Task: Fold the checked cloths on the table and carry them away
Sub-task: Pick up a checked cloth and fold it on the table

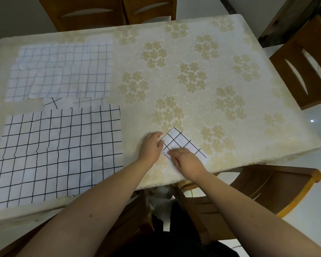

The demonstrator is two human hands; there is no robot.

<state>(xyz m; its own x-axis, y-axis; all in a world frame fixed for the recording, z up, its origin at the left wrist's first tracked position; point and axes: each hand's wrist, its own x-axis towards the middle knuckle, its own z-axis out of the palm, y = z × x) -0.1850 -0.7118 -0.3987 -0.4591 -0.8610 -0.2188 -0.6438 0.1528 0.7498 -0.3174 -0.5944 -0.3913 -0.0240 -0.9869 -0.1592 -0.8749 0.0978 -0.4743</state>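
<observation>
A small folded white cloth with black checks (182,143) lies near the table's front edge, turned at an angle. My left hand (150,147) touches its left edge with fingers bent against it. My right hand (187,161) presses flat on its near corner and covers that part. A large unfolded cloth with bold black checks (59,153) lies spread flat at the front left. Behind it, a paler cloth with thin checks (63,71) lies spread and wrinkled, with a smaller piece (46,82) lying on it.
The table (220,58) wears a cream cover with beige flower clusters. Wooden chairs stand at the far side (93,12), at the right (308,71) and at the near right corner (267,188). A scrap of checked cloth (54,103) shows between the two spread cloths.
</observation>
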